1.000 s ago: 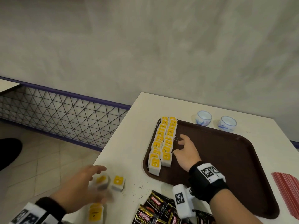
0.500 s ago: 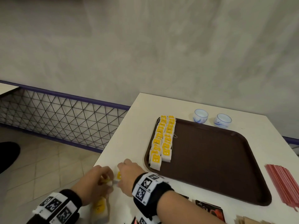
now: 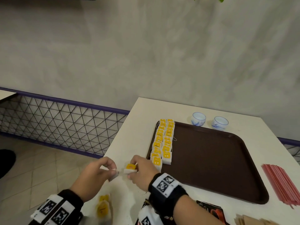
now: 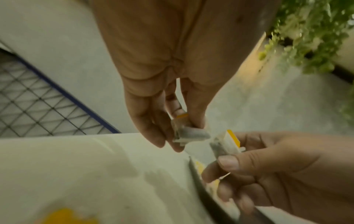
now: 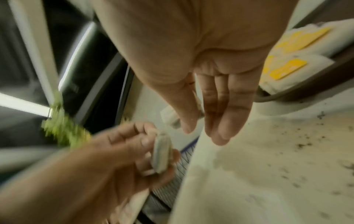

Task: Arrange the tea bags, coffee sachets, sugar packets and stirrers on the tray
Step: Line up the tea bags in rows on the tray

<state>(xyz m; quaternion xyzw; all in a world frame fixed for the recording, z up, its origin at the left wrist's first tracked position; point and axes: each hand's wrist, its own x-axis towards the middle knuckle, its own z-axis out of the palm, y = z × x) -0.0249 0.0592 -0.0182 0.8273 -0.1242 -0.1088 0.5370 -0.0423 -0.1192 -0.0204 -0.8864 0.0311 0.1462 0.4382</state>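
Head view: just off the tray's [image 3: 150, 153] near-left corner the right hand [image 3: 139, 172] pinches a tea bag [image 3: 130, 168], yellow tag up, while in the left wrist view the left hand [image 4: 172, 63] pinches another tea bag [image 4: 188, 134] at its fingertips, and the right wrist view shows that bag edge-on

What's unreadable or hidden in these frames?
- Loose tea bag on the table, head view: motion-blurred, print illegible.
- Coffee sachets, head view: cut off by the bottom edge and the right forearm.
- Right hand, right wrist view: fingers hide most of its tea bag.

Black wristbands [image 3: 168, 190] with white coded tags
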